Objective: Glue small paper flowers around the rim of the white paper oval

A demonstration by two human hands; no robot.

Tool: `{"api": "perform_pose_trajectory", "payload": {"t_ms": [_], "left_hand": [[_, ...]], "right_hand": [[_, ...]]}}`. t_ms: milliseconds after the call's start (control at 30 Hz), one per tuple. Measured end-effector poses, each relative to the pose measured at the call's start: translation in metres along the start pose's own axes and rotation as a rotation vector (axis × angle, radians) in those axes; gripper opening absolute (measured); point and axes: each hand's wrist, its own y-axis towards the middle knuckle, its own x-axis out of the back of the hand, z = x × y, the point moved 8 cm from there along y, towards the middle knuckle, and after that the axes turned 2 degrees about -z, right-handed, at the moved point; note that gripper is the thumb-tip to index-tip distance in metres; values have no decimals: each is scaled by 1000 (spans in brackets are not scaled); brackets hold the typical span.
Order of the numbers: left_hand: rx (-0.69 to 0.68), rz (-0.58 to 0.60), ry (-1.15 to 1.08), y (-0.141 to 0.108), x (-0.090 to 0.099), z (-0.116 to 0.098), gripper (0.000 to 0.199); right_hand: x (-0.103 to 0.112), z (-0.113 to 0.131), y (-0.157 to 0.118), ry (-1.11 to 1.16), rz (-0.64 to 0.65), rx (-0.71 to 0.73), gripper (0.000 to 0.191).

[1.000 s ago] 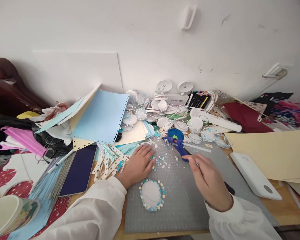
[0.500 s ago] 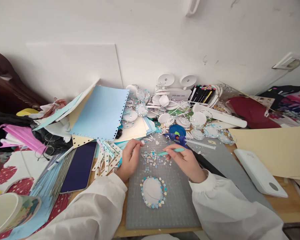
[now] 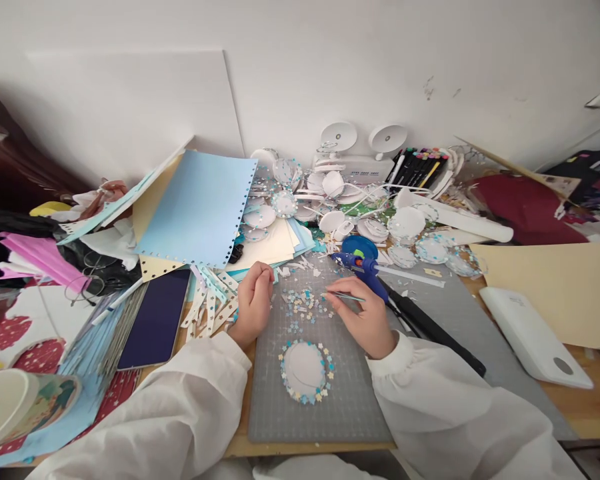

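Note:
My right hand (image 3: 363,317) pinches slim teal tweezers (image 3: 349,296) over the right side of a pile of small paper stars (image 3: 305,303). The stars are blue, cream and white and lie loose on the grey cutting mat (image 3: 347,407). My left hand (image 3: 254,300) is closed at the mat's left edge, left of the pile; what its curled fingers hold, if anything, is hidden. Nearer to me lies a white paper oval (image 3: 304,368), ringed with blue and cream stars.
A blue glue gun (image 3: 363,267) and a black-handled tool (image 3: 430,327) lie right of the pile. Star-ringed white discs (image 3: 405,223) heap at the back. Punched strips (image 3: 215,300) and a phone (image 3: 155,320) sit left, a white power bank (image 3: 535,337) right, a paper cup (image 3: 25,407) front left.
My right hand has drawn slightly back and turned, so the tweezers show edge-on. My left hand has moved a little left and its fingers are more tightly curled. The camera view has shifted.

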Motion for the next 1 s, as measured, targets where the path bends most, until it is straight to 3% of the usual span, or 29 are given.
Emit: {"api": "perform_pose_trajectory", "payload": {"t_ms": [267, 1000], "left_hand": [[-71, 105, 75, -6, -8, -1, 25], [-24, 160, 86, -3, -12, 6, 21]], "right_hand": [[-4, -6, -3, -73, 37, 6, 6], [2, -4, -2, -101, -26, -7, 3]]}}
